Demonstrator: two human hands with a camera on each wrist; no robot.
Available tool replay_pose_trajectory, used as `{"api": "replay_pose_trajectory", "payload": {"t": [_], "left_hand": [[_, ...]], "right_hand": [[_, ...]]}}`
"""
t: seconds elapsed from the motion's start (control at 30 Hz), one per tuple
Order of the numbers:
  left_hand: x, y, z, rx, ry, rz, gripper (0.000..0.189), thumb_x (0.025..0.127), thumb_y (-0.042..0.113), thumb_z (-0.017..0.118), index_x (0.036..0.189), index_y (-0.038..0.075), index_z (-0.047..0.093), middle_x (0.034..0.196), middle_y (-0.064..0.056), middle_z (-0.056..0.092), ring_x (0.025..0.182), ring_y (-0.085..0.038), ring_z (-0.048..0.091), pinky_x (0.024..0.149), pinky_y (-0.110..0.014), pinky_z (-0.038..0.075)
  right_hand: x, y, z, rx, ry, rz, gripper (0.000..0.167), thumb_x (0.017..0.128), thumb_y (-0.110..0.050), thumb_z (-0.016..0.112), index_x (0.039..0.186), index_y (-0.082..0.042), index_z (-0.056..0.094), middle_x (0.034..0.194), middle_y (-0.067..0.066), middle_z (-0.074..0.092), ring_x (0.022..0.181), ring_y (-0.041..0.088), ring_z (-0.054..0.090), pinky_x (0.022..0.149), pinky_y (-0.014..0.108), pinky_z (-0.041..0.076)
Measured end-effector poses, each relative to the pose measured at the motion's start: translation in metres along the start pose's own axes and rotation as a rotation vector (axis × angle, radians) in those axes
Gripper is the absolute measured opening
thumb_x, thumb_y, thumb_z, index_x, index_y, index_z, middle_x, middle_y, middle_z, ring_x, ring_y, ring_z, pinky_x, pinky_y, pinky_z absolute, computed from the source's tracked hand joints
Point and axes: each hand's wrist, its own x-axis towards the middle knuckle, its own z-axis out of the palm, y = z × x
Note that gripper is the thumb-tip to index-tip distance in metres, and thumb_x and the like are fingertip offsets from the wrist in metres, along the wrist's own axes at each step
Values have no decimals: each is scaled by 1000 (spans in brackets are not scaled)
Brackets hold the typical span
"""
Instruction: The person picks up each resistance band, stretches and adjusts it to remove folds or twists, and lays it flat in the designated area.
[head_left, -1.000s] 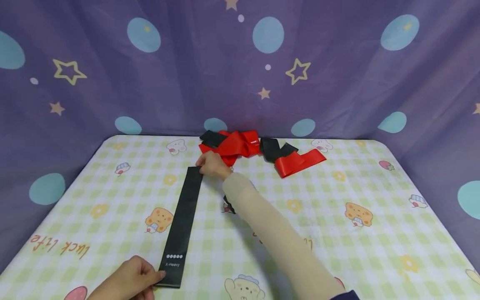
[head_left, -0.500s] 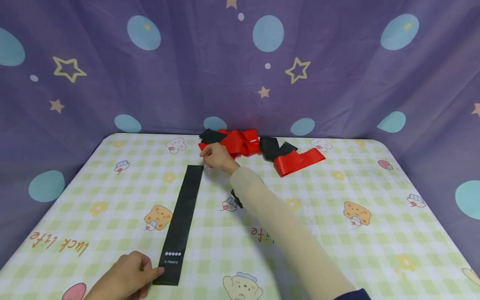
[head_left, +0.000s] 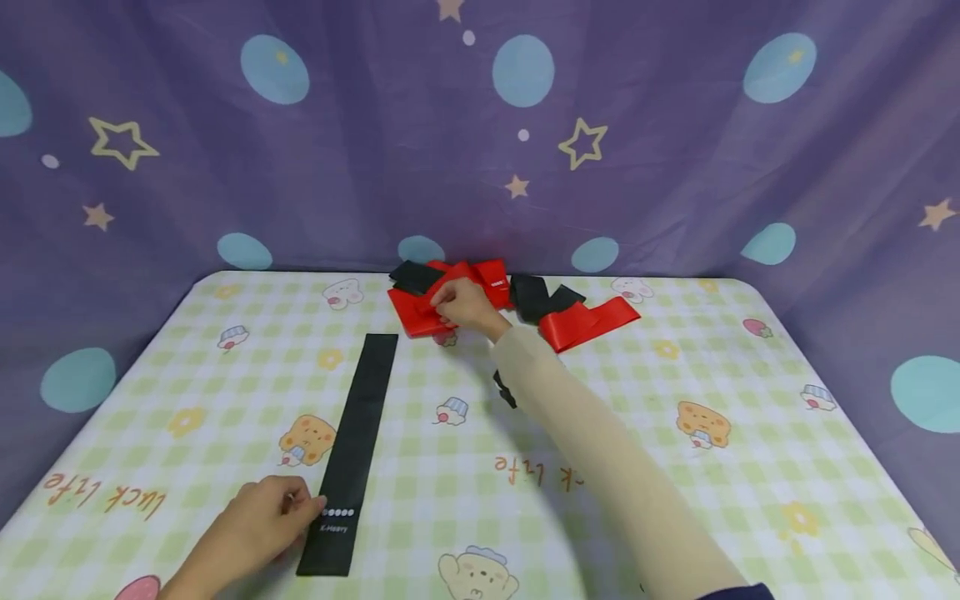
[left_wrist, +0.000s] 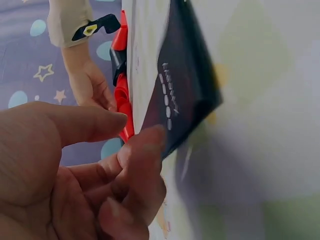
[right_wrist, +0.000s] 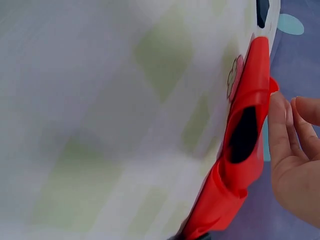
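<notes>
A flat black resistance band (head_left: pixel 351 450), marked X-Heavy, lies lengthwise on the left half of the table. My left hand (head_left: pixel 258 525) is beside its near end, thumb tip overlapping its left edge in the head view. In the left wrist view that hand's thumb and fingers (left_wrist: pixel 145 165) stand apart with nothing between them, and the band (left_wrist: pixel 182 75) shows behind. At the back, my right hand (head_left: pixel 467 305) is over red resistance bands (head_left: pixel 412 317), its fingertips right at one fold. The right wrist view shows these red bands (right_wrist: pixel 245 115) looped, the hand's fingers loosely bent.
Black bands (head_left: pixel 531 297) and another folded red band (head_left: pixel 588 323) lie at the back, right of my right hand. The checked tablecloth (head_left: pixel 637 500) ends at a purple curtain (head_left: pixel 390 167) behind.
My right hand has left the black band's far end and moved right and back to the red bands. My left hand has moved slightly up along the near end, and its thumb has come off the band.
</notes>
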Motion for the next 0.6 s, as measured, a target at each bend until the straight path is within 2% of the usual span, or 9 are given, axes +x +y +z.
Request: {"api": "replay_pose_trajectory", "payload": {"t": [0.13,0.27,0.43,0.6], "left_hand": [[3,4,-2,29,38,35,32,90,25,63,64,13,50,51,2,46,47,-12,43,46,-22,31],[9,10,-4,37,70,94,30,90,24,63,65,13,50,52,3,42,47,-10,40,46,-22,30],[20,22,-5,-6,113,190,17,90,21,62,76,12,59,59,3,48,50,-9,42,47,-22,33],[34,34,-6,-68,166,312,9,91,16,60,87,9,62,72,3,57,60,-6,48,55,-22,39]], "right_hand": [[1,5,-4,-39,-1,-19,13,90,-5,57,98,1,65,94,11,66,73,21,64,70,28,56],[-2,8,-5,-87,1,-20,14,87,-5,57,97,0,66,93,10,66,75,20,61,68,26,53],[-8,10,-4,-148,32,21,18,87,-7,59,102,-2,67,102,11,68,85,20,58,71,24,50],[-11,11,0,-100,38,91,24,85,-11,65,107,-1,63,103,10,64,83,18,55,70,24,48]]}}
